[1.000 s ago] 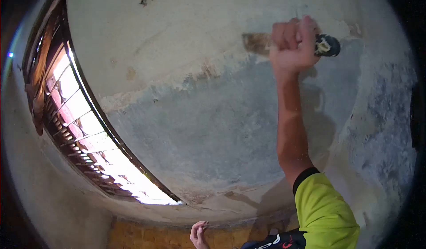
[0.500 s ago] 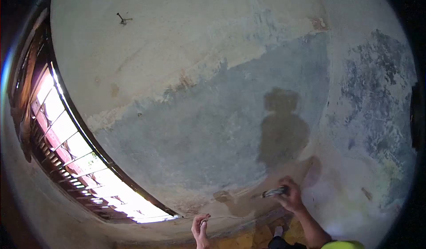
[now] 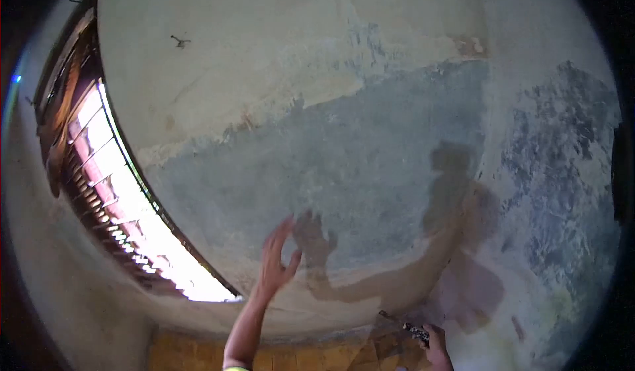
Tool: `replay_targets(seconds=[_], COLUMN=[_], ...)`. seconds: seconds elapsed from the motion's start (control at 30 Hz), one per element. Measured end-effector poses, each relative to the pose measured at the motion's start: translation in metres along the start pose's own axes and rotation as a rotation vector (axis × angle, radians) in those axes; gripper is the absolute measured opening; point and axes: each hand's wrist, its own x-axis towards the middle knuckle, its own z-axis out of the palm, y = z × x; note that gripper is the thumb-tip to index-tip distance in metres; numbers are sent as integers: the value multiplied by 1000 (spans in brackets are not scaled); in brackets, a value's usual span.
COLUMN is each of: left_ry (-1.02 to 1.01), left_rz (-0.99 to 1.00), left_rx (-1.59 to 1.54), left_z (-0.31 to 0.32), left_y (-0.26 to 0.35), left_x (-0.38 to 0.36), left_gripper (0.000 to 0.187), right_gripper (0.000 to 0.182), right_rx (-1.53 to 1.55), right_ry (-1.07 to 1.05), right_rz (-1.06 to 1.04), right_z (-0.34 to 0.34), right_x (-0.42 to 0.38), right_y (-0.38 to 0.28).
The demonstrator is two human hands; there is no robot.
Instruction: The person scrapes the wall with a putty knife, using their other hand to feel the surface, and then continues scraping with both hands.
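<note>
Near right, the right hand (image 3: 436,346) is wrapped round a speckled scraper (image 3: 415,331) pointing leftward. Left of it, the left hand (image 3: 273,265) is raised and spread by the patchy wall (image 3: 264,166); I cannot tell whether they touch. Far left is a barred window (image 3: 135,206).

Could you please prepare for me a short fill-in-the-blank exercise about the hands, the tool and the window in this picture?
1. In the picture, the left hand is raised ____ than the right hand.
2. The right hand grips the tool, while the left hand holds ____.
3. The bright window is on the ____ side of the picture.

Missing words: higher; nothing; left.
</note>
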Motion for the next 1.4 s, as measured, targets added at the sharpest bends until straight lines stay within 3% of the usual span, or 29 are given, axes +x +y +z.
replay_targets(seconds=[0.1, 0.2, 0.23, 0.3, 0.33, 0.5, 0.53, 0.63, 0.73, 0.8, 0.87, 0.93, 1.03, 1.1, 1.17, 1.2, 1.27, 1.4], left_ry=[5, -27, -41, -105, 42, 738, 737, 730, 663, 566, 458, 380, 337, 334, 332, 342, 359, 391], left_rz=[193, 359, 441, 525, 453, 78, 72, 70, 134, 201, 235, 274, 326, 340, 340, 345, 352, 352], left_rx=[217, 397, 481, 771, 807, 719, 720, 729, 751, 762, 780, 791, 792, 776, 748, 736, 705, 628], left_z=[-7, -20, -24, -33, -39, -45, -44, -42, -49, -57, -67, -75, -83, -83, -85, -85, -85, -86], left_y=[16, 34, 34, 25, 20, -10, -14, -19, -25, -32, -35, -41, -51, -56, -57, -57, -60, -65], left_x=[87, 169, 193, 231, 241, 251, 251, 247, 240, 232, 224, 219, 219, 215, 211, 212, 212, 211], left_gripper=[63, 69, 71, 68, 66, 63, 64, 64, 66, 67, 68, 68, 66, 65, 64, 64, 63, 61], right_gripper=[19, 24, 23, 30, 34, 16, 13, 22, 26, 29, 21, 26, 31, 42, 41, 36, 35, 31], right_rx=[-69, -219, -291, -373, -410, -280, -224, 236, -323, -424, -457, -373, -114, -114, -92, 44, 398, 790], right_ry=[-62, -195, -149, -250, -297, -221, -188, -426, -464, -551, -435, -221, -280, -349, -594, -798, -952, -830], right_rz=[24, -155, -181, -293, -351, -18, 48, 106, -256, -459, -902, -1068, -1501, -1738, -1741, -1585, -1734, -1788], right_z=[-24, -69, -66, -76, -79, -76, -73, -44, 19, 62, 118, 157, 232, 288, 328, 344, 385, 457], right_x=[-5, 15, 7, 6, 7, 17, 22, 36, 36, 40, 24, 20, 8, -18, -37, -46, -68, -65], right_y=[-32, -43, -58, -72, -79, -101, -100, -112, -153, -188, -226, -254, -305, -331, -343, -345, -357, -391])
